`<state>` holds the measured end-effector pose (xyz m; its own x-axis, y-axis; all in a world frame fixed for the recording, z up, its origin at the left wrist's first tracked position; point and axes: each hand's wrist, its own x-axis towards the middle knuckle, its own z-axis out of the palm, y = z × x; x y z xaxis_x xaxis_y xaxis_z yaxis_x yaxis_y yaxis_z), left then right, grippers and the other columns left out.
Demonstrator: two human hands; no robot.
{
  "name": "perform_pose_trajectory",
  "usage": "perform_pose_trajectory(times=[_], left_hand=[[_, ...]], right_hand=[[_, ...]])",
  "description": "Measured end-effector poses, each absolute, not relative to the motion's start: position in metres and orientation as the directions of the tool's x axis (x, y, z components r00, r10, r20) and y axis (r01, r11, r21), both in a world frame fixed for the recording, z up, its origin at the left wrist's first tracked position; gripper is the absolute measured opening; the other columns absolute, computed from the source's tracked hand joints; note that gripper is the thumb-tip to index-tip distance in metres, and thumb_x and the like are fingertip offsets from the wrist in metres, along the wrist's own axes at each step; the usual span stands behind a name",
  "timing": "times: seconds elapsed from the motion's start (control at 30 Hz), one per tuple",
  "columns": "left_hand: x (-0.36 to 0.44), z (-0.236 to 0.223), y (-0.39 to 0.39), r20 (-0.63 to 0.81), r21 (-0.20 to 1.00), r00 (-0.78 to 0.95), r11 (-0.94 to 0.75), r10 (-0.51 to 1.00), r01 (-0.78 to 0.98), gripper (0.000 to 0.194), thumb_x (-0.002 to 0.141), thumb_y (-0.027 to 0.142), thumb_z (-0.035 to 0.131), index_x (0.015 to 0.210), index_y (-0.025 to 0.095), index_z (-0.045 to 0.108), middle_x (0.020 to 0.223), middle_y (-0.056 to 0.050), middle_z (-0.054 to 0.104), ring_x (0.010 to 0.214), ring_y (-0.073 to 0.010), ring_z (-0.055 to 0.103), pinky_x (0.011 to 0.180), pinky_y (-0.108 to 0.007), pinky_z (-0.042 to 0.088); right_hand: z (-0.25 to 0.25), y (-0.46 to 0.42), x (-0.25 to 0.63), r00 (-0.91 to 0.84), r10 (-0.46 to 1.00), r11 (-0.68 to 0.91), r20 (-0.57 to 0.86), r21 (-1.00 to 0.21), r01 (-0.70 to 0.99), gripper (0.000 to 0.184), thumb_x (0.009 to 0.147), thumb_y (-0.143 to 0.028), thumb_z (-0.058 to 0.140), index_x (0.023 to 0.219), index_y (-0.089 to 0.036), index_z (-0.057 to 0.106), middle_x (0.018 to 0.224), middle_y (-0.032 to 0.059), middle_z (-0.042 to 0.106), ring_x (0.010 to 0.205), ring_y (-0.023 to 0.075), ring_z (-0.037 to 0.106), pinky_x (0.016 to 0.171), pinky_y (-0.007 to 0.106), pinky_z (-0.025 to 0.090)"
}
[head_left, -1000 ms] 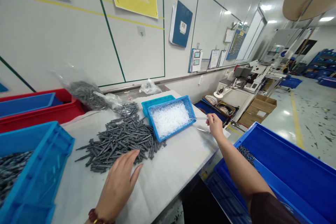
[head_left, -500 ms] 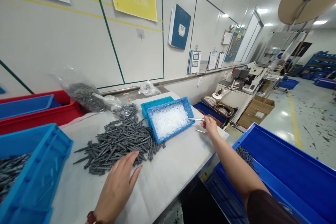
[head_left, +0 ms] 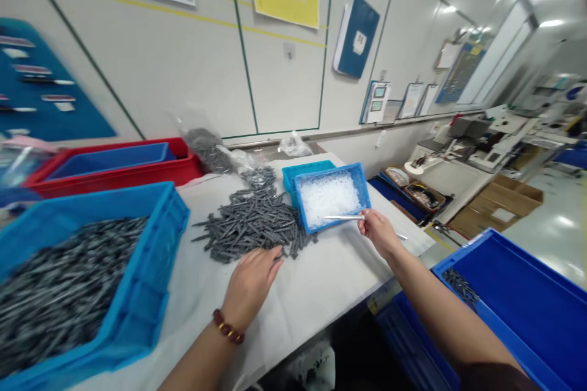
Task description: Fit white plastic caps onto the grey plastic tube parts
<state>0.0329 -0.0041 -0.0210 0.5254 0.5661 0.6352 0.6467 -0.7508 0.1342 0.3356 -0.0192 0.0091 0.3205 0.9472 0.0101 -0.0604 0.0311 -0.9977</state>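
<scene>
My right hand point(head_left: 378, 233) is shut on slender metal tweezers point(head_left: 343, 217), whose tips reach over the near part of a blue tray point(head_left: 364, 186) of small translucent white pieces point(head_left: 328, 198). A thin metal piece point(head_left: 402, 236) shows just beyond that hand. My left hand point(head_left: 251, 288) rests open on the white-covered table point(head_left: 321, 287), its fingertips at the edge of a loose pile of grey rods point(head_left: 252, 223). A blue crate point(head_left: 153, 244) full of similar grey rods stands left of that hand.
A teal tray point(head_left: 307, 170) sits behind the blue tray. A plastic bag of grey rods point(head_left: 206, 148) lies at the far table edge, near a red bin point(head_left: 114, 184). A large blue crate point(head_left: 513, 281) stands low at the right, with cardboard boxes point(head_left: 495, 211) and equipment beyond.
The view has swung left, so the table sits further right and more of the left crate shows. My right hand and tweezers have moved nearer the blue tray's near rim.
</scene>
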Motion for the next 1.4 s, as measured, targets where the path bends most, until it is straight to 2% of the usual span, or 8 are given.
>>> perform_pose_trajectory(times=[0.13,0.3,0.6,0.97,1.07,1.2,1.27,1.4], left_hand=[[0.034,-0.020,-0.004,0.554,0.103,0.559,-0.717,0.617,0.689,0.025,0.090,0.035,0.044,0.101,0.016,0.057,0.082,-0.005,0.067,0.074,-0.0174,0.060,0.072,-0.032,0.046],[0.035,-0.022,-0.004,0.424,0.078,0.625,-0.714,0.655,0.696,0.025,0.091,0.032,0.043,0.083,0.016,0.060,0.069,-0.003,0.063,0.067,-0.0170,0.057,0.073,-0.033,0.044],[0.037,-0.024,-0.007,0.516,0.042,0.627,-0.748,0.584,0.662,0.027,0.093,0.023,0.036,0.076,0.015,0.055,0.063,-0.002,0.058,0.062,-0.0163,0.053,0.083,-0.038,0.041],[0.042,-0.024,-0.014,0.549,0.029,0.673,-0.816,0.496,0.577,0.029,0.093,0.021,0.033,0.073,0.016,0.054,0.060,0.000,0.057,0.060,-0.0161,0.056,0.086,-0.040,0.041],[0.040,-0.022,-0.011,0.571,0.038,0.670,-0.831,0.474,0.555,0.025,0.093,0.027,0.034,0.090,0.017,0.057,0.077,-0.003,0.065,0.070,-0.0172,0.060,0.089,-0.041,0.040],[0.034,-0.017,-0.004,0.656,0.021,0.573,-0.770,0.492,0.637,0.045,0.091,0.044,0.033,0.121,0.012,0.045,0.113,-0.013,0.060,0.103,-0.0258,0.055,0.092,-0.044,0.039],[0.032,-0.018,-0.002,0.674,0.028,0.533,-0.739,0.511,0.673,0.046,0.091,0.043,0.031,0.123,0.012,0.043,0.115,-0.014,0.058,0.104,-0.0259,0.054,0.092,-0.043,0.040],[0.032,-0.025,0.002,0.665,0.030,0.535,-0.735,0.521,0.677,0.043,0.092,0.041,0.029,0.122,0.014,0.042,0.111,-0.013,0.060,0.100,-0.0245,0.057,0.090,-0.041,0.043]], right_hand=[[0.005,-0.027,0.292,0.128,0.992,-0.005,-0.002,-1.000,0.021,0.034,0.073,-0.052,0.055,0.074,-0.018,0.051,0.053,-0.0023,0.053,0.046,0.0106,0.045,0.048,0.023,0.036],[0.008,-0.029,0.268,0.032,0.997,0.062,0.067,-0.991,0.121,0.032,0.078,-0.050,0.051,0.074,-0.018,0.052,0.053,-0.0019,0.054,0.047,0.0116,0.046,0.050,0.024,0.037],[-0.002,-0.034,0.239,0.036,0.966,0.229,0.257,-0.909,0.347,0.027,0.086,-0.041,0.041,0.072,-0.019,0.046,0.050,-0.0057,0.040,0.045,0.0096,0.036,0.048,0.022,0.029],[-0.027,-0.039,0.195,-0.076,0.964,0.264,0.256,-0.870,0.416,0.017,0.086,-0.033,0.041,0.076,-0.020,0.048,0.057,-0.0032,0.050,0.054,0.0114,0.048,0.055,0.021,0.034],[-0.024,-0.037,0.202,-0.103,0.966,0.259,0.238,-0.905,0.337,0.021,0.086,-0.037,0.041,0.076,-0.020,0.049,0.055,-0.0039,0.050,0.051,0.0105,0.047,0.054,0.021,0.035],[-0.009,-0.033,0.247,0.086,0.969,0.214,0.230,-0.963,0.167,0.033,0.084,-0.049,0.040,0.078,-0.019,0.050,0.051,-0.0042,0.048,0.046,0.0106,0.043,0.048,0.021,0.036],[0.000,-0.031,0.282,0.279,0.926,0.222,0.255,-0.964,0.146,0.036,0.081,-0.053,0.043,0.076,-0.019,0.050,0.051,-0.0038,0.048,0.046,0.0109,0.044,0.049,0.022,0.037],[0.009,-0.032,0.352,0.625,0.728,0.215,0.281,-0.960,0.181,0.039,0.076,-0.057,0.047,0.075,-0.018,0.051,0.053,-0.0029,0.050,0.047,0.0113,0.044,0.048,0.023,0.037]])
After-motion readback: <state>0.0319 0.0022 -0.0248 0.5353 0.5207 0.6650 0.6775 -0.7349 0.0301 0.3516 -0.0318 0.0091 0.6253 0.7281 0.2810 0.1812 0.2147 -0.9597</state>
